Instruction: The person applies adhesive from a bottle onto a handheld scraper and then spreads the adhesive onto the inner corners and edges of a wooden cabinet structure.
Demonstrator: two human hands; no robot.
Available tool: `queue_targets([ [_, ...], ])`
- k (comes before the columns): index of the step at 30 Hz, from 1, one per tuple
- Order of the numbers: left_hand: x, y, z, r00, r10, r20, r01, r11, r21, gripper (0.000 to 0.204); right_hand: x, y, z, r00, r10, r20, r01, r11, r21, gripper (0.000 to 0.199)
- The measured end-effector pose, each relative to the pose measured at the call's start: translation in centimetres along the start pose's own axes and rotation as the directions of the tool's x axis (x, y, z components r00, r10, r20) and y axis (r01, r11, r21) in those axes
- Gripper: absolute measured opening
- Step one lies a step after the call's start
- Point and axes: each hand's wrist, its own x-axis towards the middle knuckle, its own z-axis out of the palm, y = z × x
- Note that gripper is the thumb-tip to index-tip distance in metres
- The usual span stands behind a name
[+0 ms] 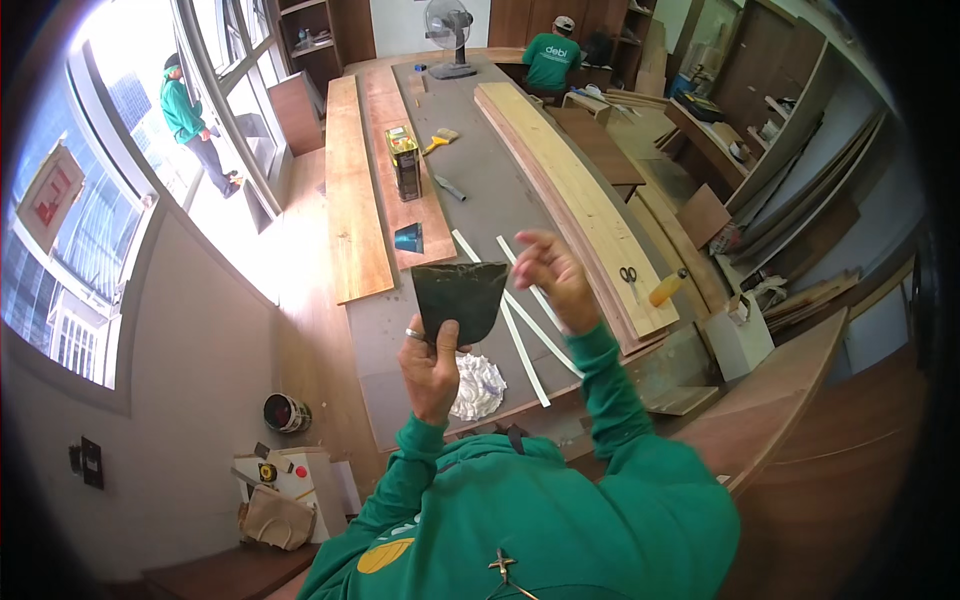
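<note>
Head view: the left hand [432, 372] grips a dark flat sheet [460, 300] by its near edge, above the near end of a long grey table [475, 210]; beside it, the right hand [555, 280], fingers loosely curled, holds nothing visible. Work looks unfinished to me: pale strips [530, 362] lie loose between planks [352, 190]. Farther off are a metal can [404, 165], a fan [449, 30] and a co-worker [551, 62].

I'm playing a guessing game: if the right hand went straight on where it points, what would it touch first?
Probably the dark flat piece that the left hand holds. The right hand points roughly toward its edge, but depth is unclear, so it might miss.
</note>
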Motion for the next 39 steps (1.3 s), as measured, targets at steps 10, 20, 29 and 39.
queue_targets([
  [10,0.4,-0.3,2.1,0.999,0.048,0.018,-0.049,0.998,0.038,0.022,0.3,0.7,5.7,0.903,-0.162,-0.397,0.169,0.985,-0.018,0.016],
  [20,1.4,-0.4,3.6,0.994,0.096,0.046,-0.099,0.991,0.084,0.015,1.4,-0.1,5.8,0.766,-0.359,-0.533,0.195,0.920,-0.340,0.028],
  [29,2.3,-0.7,3.6,0.994,0.101,0.036,-0.104,0.990,0.098,0.020,2.4,0.6,4.0,0.778,-0.443,-0.445,0.125,0.804,-0.581,0.034],
  [39,3.5,-1.5,2.1,0.996,0.082,-0.020,-0.079,0.988,0.136,0.023,1.9,1.1,2.4,0.986,-0.088,-0.141,0.066,0.987,-0.148,0.032],
])
